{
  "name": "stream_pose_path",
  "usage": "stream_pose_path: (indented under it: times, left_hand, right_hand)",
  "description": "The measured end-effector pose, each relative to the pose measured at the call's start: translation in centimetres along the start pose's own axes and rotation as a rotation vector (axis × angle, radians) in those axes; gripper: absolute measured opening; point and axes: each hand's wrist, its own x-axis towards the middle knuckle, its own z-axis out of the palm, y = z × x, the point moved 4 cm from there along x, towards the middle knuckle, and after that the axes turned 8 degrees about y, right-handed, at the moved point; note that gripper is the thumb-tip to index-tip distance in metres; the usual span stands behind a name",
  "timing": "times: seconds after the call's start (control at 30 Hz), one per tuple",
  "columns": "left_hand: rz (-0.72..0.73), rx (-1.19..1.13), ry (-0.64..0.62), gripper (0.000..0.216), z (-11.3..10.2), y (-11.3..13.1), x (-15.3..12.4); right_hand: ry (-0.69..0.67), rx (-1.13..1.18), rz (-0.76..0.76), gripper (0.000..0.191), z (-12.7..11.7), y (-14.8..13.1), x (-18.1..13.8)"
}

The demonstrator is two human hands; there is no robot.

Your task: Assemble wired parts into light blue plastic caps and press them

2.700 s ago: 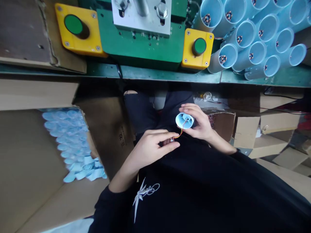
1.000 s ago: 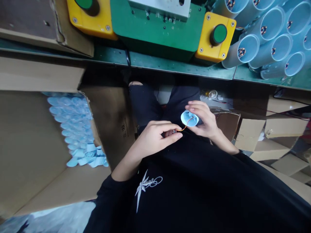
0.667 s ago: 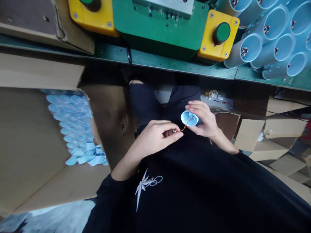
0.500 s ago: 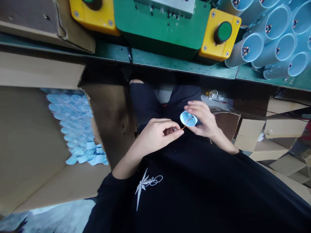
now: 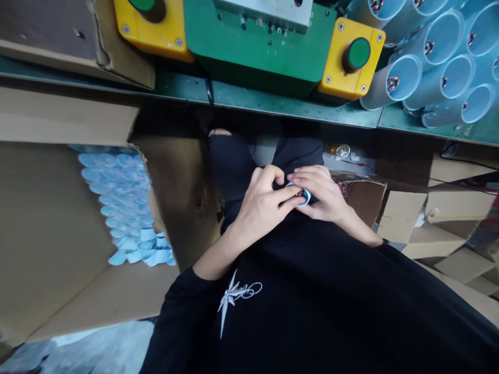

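My right hand [image 5: 322,192] is wrapped round a small light-blue plastic tube [image 5: 306,197], whose open end faces my left hand. Most of the tube is covered by fingers. My left hand [image 5: 268,200] is closed in a pinch, with thumb and forefinger reaching into the tube's mouth. Between those fingertips a bit of a small metal part [image 5: 299,194] shows; it is mostly hidden, and its kind cannot be made out. Both hands are above my lap, below the bench edge.
Ahead, a green machine base [image 5: 257,57] sits between yellow boxes with green push buttons [image 5: 357,53]. Several light-blue tubes [image 5: 405,78] with coppery parts inside stand at the bench's right. A carton [image 5: 50,208] at left holds stacked blue pieces [image 5: 125,192]. More cardboard boxes [image 5: 436,239] are at right.
My left hand has moved right, bringing the small metal part on its orange wire from outside the tube into its mouth. My right hand still holds the tube in nearly the same place.
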Motion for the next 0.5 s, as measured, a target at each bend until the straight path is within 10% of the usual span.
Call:
stream_pose_path:
  times: [0.5]
  left_hand:
    - [-0.153, -0.283, -0.016, 0.023, -2.1, 0.3, -0.5]
  right_hand:
    - [0.072, -0.085, 0.024, 0.058, -0.6, 0.3, 0.4]
